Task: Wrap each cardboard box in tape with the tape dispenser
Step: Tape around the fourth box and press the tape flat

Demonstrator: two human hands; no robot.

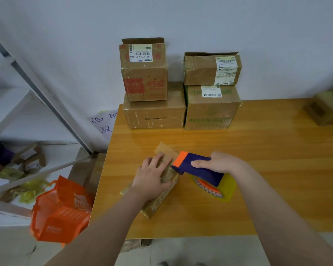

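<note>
Taping step: judging by the layout, you are starting or running a strip on the small cardboard box (159, 204), which lies at the near left of the worktop (267, 150).
Dispenser contact: the tape dispenser (204, 175) meets the box's right upper edge with its orange front end; I cannot tell whether tape is already stuck down there.
Technique: keep the front end low and flat against the cardboard, pull in one even stroke, and press as you go so the strip lies without creases.
Bracing: bear down on the box so it does not slide or tip toward the pull.
Risk: the box looks light and already sits askew to the worktop edge; a hard tug would likely drag it.
Left hand (152, 177): palm down on the box top, fingers spread and fairly straight, pressing rather than clutching.
Right hand (224, 163): wrapped round the dispenser's handle, thumb laid along the dark blue body, wrist turned inward toward the box.
Tape roll (226, 187): yellowish, hanging under the dispenser, just above the worktop.
Remaining stock: four stacked boxes (155, 116) stand against the wall at the back, well apart from both hands.
</note>
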